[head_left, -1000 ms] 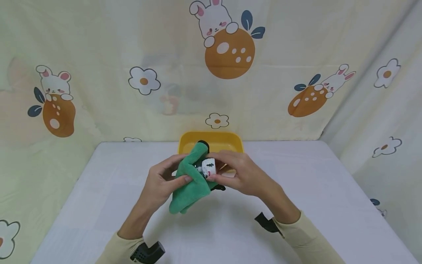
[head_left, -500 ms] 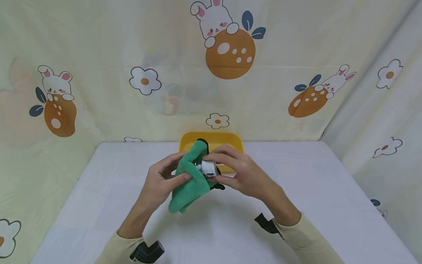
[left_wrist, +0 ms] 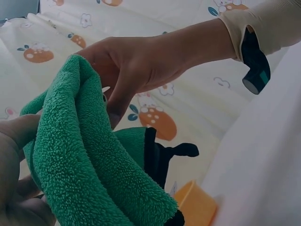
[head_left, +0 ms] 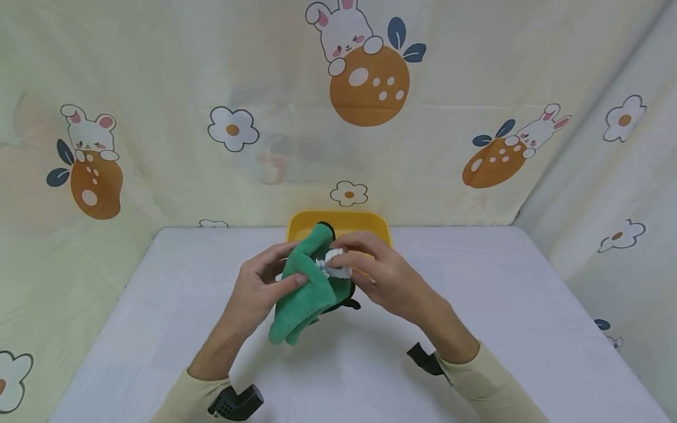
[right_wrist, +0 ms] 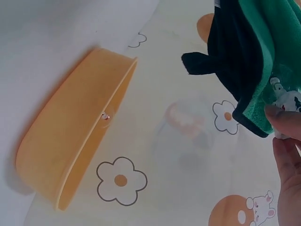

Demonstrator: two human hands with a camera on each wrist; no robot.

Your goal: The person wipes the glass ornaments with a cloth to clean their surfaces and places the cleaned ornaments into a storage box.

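Observation:
My left hand (head_left: 259, 288) grips a folded green towel (head_left: 304, 299) with black edging, thumb on top and fingers underneath. Tucked against the cloth is what looks like a small snow globe (head_left: 338, 267) with a white printed base. My right hand (head_left: 394, 282) pinches that base between thumb and fingers. In the right wrist view, a clear dome with a little white figure shows beside the base (right_wrist: 288, 101), against the green pile. The towel (left_wrist: 89, 155) covers the globe in the left wrist view. A black hanging loop (left_wrist: 186, 149) sticks out from the towel's edge.
A yellow plastic bin (head_left: 365, 222) stands behind the hands at the back of the white table (head_left: 449, 258). Inside it, a small clear and white item (right_wrist: 105, 116) shows in the right wrist view. A patterned curtain (head_left: 174, 170) hangs behind the table.
The snow globe's base has turned in my right fingers, and its printed trees have rolled out of sight. My right fingers have shifted over the base. The left hand stays nearly still.

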